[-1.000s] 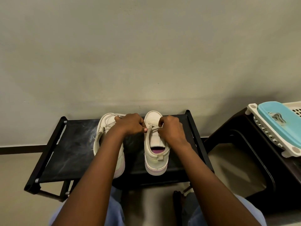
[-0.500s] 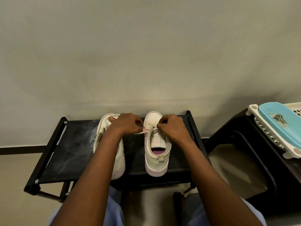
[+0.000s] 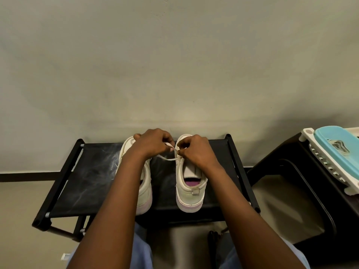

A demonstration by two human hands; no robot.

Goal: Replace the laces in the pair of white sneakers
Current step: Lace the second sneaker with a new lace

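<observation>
I had left hand (image 3: 153, 143) pinching the lace (image 3: 167, 158), right hand (image 3: 196, 150) pinching it just beside, over the far end of the right sneaker (image 3: 191, 194).

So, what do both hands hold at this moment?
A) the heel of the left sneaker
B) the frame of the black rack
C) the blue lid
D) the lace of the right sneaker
D: the left hand and the right hand both pinch the lace near the toe end of the right sneaker.
</observation>
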